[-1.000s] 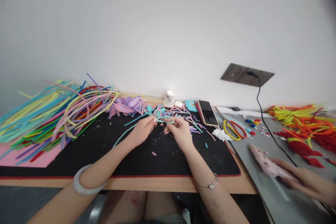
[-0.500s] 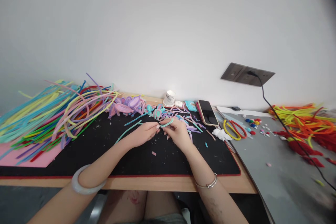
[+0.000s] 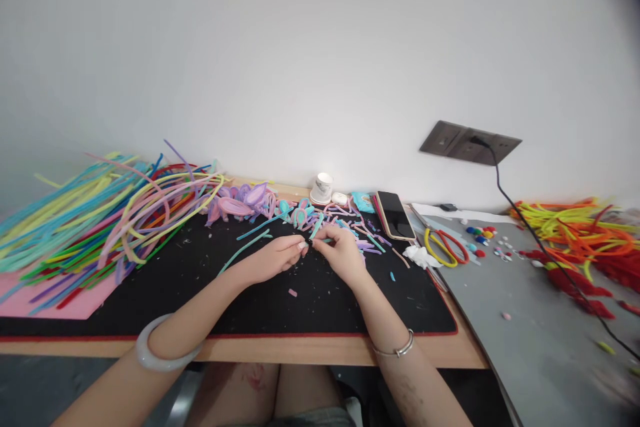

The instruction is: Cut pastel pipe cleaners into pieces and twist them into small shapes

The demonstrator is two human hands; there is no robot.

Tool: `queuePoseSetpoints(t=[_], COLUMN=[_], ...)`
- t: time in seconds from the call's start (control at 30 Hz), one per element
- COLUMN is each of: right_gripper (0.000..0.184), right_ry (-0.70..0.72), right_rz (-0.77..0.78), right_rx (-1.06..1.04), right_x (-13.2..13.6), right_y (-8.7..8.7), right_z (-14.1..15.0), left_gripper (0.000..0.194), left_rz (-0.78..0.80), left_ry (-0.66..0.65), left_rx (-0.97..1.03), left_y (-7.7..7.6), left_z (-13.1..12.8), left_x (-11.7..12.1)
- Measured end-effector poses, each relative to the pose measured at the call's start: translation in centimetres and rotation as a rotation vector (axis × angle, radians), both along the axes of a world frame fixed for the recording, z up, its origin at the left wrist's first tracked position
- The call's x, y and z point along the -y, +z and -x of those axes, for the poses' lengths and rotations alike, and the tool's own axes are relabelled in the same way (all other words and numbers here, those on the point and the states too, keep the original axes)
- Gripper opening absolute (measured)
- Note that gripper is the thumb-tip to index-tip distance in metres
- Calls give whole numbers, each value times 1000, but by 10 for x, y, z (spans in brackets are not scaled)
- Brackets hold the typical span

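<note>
Head view shows your desk (image 3: 280, 349) under a black mat (image 3: 200, 287), with a big heap of long colourful pipe cleaners (image 3: 90, 213) at the far left and a phone (image 3: 395, 213) lying near the wall. Both hands meet at the middle of the mat: your left hand (image 3: 273, 259) and right hand (image 3: 343, 257) are each pressed together in a pinch on a short teal pipe cleaner (image 3: 316, 227), which sticks up between the fingertips. The piece is small and springy, so a loose pinch could let it flick away into the cut scraps (image 3: 350, 223) just behind, where it would be hard to find. Its wire end could also prick a fingertip if you squeeze near the tip.
</note>
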State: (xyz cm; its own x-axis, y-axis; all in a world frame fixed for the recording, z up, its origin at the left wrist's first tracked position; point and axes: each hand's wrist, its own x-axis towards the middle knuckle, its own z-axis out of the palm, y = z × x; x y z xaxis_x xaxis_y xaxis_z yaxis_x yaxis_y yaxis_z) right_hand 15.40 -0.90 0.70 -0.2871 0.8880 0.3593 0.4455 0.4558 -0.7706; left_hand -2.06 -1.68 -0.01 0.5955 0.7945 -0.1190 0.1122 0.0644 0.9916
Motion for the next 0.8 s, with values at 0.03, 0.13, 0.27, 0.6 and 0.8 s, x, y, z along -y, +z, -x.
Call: queuePoseSetpoints(t=[0.03, 0.13, 0.27, 0.6, 0.8], right_gripper=[11, 13, 13, 18, 16], right_ry=[-8, -30, -59, -2, 29], right_rz=[19, 77, 114, 341, 360], right_rx=[-1, -4, -25, -348, -395], right_x=[0, 1, 1, -3, -1], right_y=[0, 1, 1, -3, -4], right_z=[0, 2, 5, 0, 4], left_gripper=[25, 25, 29, 31, 31], left_rz=[-23, -131, -315, -467, -516], left_ry=[-4, -7, 37, 117, 132], left_rx=[-8, -57, -204, -305, -341], left_y=[0, 0, 1, 8, 6], left_z=[0, -1, -2, -1, 0], left_x=[1, 2, 2, 2, 1])
